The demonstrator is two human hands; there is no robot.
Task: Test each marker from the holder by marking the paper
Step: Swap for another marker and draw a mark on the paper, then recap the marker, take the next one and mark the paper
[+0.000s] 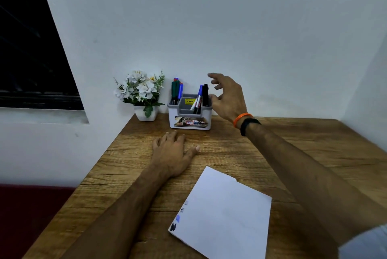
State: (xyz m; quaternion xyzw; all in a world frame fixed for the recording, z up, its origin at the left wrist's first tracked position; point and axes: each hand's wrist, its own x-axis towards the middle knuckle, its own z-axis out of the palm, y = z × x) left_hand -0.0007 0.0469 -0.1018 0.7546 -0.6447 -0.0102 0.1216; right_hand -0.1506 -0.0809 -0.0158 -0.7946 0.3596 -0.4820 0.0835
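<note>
The white paper sheet (226, 214) near on the wooden counter (293, 143) bears several marks; markers stand in the far grey plastic holder (189, 115). Right hand (227, 96) hovers empty beside it, fingers spread; left hand (173, 152) rests flat.

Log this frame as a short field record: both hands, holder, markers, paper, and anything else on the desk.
left hand: flat on the wooden desk, holding nothing
right hand: open, raised beside the holder, holding nothing
holder: grey, at the wall
markers: green and blue in the left slot; blue and black on the right
paper: near edge, small marks along its left side
other: potted white flowers left of the holder
</note>
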